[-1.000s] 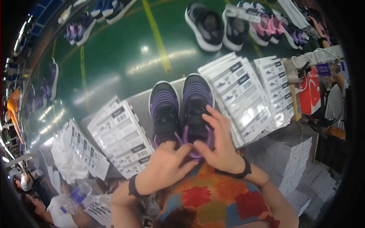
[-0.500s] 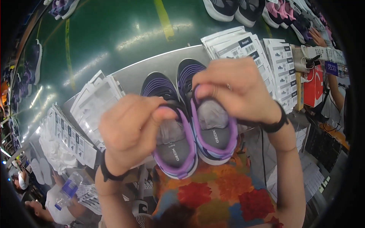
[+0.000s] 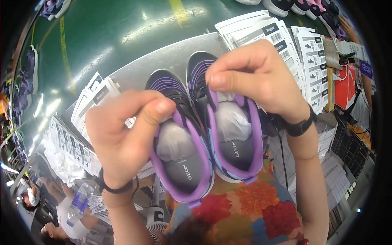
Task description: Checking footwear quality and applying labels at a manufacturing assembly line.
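A pair of dark sneakers with purple lines and purple linings stands side by side before me, toes pointing away. Pale tissue stuffing fills the front of each opening, and grey insoles show behind it. At the left shoe (image 3: 185, 175), my left hand (image 3: 124, 126) is closed, thumb and forefinger pinched by the tongue. My right hand (image 3: 259, 79) pinches likewise near the tongue of the right shoe (image 3: 237, 155). Both hands cover the exact parts gripped. The other fingers curl in.
Stacks of printed label sheets lie left (image 3: 100, 96) and right (image 3: 269, 41) of the shoes. Beyond the metal ledge (image 3: 151, 57) runs a green surface (image 3: 110, 28) carrying more shoes. A red box (image 3: 345, 87) stands at right; a plastic bottle (image 3: 79, 204) is at lower left.
My hands have shifted up and apart, uncovering more of the tissue stuffing. Both shoes look slightly larger, with their heels lower in view. The fingers stay pinched.
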